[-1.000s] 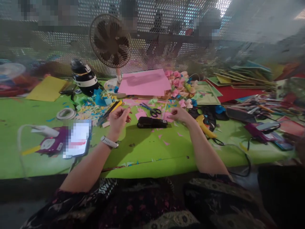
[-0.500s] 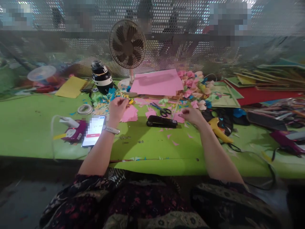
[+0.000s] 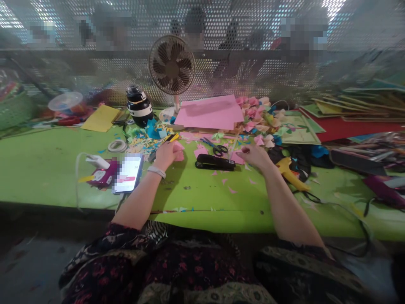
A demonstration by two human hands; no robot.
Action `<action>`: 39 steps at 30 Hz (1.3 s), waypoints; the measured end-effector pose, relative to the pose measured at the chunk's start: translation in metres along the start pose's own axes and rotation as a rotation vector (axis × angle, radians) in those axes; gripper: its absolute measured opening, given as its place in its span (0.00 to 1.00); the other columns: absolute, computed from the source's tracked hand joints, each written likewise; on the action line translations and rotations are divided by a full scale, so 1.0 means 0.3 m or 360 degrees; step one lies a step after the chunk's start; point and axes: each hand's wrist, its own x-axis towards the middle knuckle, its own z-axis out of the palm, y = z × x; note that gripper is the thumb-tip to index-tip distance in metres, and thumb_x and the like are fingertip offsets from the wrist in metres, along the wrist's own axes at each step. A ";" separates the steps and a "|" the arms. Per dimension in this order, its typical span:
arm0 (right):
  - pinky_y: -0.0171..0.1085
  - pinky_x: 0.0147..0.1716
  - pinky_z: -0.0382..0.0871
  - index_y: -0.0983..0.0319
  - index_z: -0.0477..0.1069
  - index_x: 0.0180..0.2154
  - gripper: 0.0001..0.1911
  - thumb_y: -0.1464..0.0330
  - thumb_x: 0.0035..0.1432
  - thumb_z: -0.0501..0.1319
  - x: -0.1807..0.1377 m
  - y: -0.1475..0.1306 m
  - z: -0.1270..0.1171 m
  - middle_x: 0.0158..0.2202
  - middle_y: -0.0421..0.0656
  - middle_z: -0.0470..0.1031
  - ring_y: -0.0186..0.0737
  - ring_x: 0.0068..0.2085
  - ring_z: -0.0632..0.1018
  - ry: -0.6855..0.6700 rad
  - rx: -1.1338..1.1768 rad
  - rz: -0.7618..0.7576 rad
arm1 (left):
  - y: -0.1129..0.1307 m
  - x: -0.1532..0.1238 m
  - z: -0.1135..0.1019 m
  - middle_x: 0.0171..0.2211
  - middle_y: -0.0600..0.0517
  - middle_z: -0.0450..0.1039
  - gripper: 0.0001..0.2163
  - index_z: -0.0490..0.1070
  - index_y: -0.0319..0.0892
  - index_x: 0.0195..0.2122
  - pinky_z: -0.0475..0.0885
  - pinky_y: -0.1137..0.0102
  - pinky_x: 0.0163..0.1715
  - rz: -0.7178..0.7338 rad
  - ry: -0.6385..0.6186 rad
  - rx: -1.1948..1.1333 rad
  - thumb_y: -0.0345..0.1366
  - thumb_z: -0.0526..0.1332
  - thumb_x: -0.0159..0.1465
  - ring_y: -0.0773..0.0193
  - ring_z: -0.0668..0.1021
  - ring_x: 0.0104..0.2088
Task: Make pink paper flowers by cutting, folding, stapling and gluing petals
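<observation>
My left hand [image 3: 167, 155] is over a small stack of cut pink paper pieces [image 3: 179, 153], its fingers closed at the stack's edge. More pink paper [image 3: 239, 155] lies at the fingertips of my right hand [image 3: 253, 156], thumb and finger pinched on it. Between the hands rests a black stapler [image 3: 215, 162]. Just behind it are dark-handled scissors [image 3: 219, 150], and another small pink piece [image 3: 200, 150] is to their left. A yellow cutter knife [image 3: 172, 137] lies beyond my left hand.
A phone [image 3: 128, 173] and a purple extension socket [image 3: 106, 174] are left of my forearm. Behind stand a fan [image 3: 172, 65], a black bottle [image 3: 139, 107] and pink sheets [image 3: 210, 112]. Paper flowers [image 3: 255, 112] and a yellow glue gun [image 3: 291, 174] are at right.
My left hand has moved right and toward me, from near the cutter knife down onto the pink stack. My right hand has stayed at its pink paper. The camera view has shifted slightly.
</observation>
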 end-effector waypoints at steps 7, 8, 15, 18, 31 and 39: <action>0.38 0.31 0.63 0.59 0.71 0.25 0.12 0.60 0.56 0.63 -0.004 0.006 -0.007 0.30 0.47 0.77 0.44 0.33 0.76 -0.0003 0.0006 -0.0073 | -0.018 0.006 0.005 0.45 0.38 0.78 0.17 0.77 0.37 0.47 0.70 0.64 0.43 -0.0031 0.0023 -0.0025 0.45 0.59 0.66 0.49 0.78 0.45; 0.38 0.31 0.63 0.59 0.71 0.25 0.12 0.59 0.56 0.64 -0.002 0.007 -0.006 0.30 0.46 0.77 0.44 0.33 0.76 -0.0005 0.0004 -0.0067 | -0.021 0.007 0.008 0.44 0.39 0.78 0.17 0.77 0.38 0.46 0.70 0.65 0.42 -0.0027 0.0035 -0.0047 0.45 0.59 0.66 0.50 0.78 0.44; 0.39 0.31 0.63 0.60 0.71 0.25 0.13 0.59 0.57 0.62 -0.007 0.000 -0.010 0.30 0.47 0.78 0.44 0.32 0.76 -0.0031 0.0015 -0.0045 | -0.031 0.006 0.025 0.30 0.42 0.80 0.15 0.81 0.41 0.35 0.67 0.66 0.30 -0.0151 0.0170 -0.0250 0.42 0.57 0.65 0.53 0.79 0.31; 0.39 0.31 0.63 0.59 0.72 0.26 0.12 0.59 0.57 0.63 -0.005 0.004 -0.008 0.31 0.47 0.78 0.44 0.32 0.76 -0.0042 0.0031 -0.0034 | -0.029 0.006 0.027 0.24 0.43 0.78 0.16 0.81 0.42 0.29 0.64 0.66 0.28 -0.0159 0.0208 -0.0237 0.41 0.56 0.65 0.54 0.78 0.27; 0.39 0.31 0.64 0.60 0.73 0.27 0.12 0.59 0.55 0.64 0.014 0.020 0.014 0.33 0.48 0.79 0.46 0.34 0.77 0.0014 -0.0027 -0.0014 | -0.008 0.021 0.014 0.30 0.43 0.80 0.09 0.80 0.42 0.27 0.66 0.65 0.31 -0.0280 0.0260 -0.0191 0.39 0.63 0.61 0.52 0.78 0.32; 0.39 0.33 0.65 0.60 0.74 0.28 0.12 0.59 0.57 0.63 0.007 0.010 0.006 0.33 0.48 0.79 0.45 0.34 0.77 -0.0006 -0.0030 -0.0003 | -0.029 0.008 -0.004 0.19 0.49 0.72 0.19 0.80 0.40 0.26 0.62 0.68 0.27 -0.0113 0.0203 -0.0401 0.47 0.59 0.65 0.60 0.72 0.23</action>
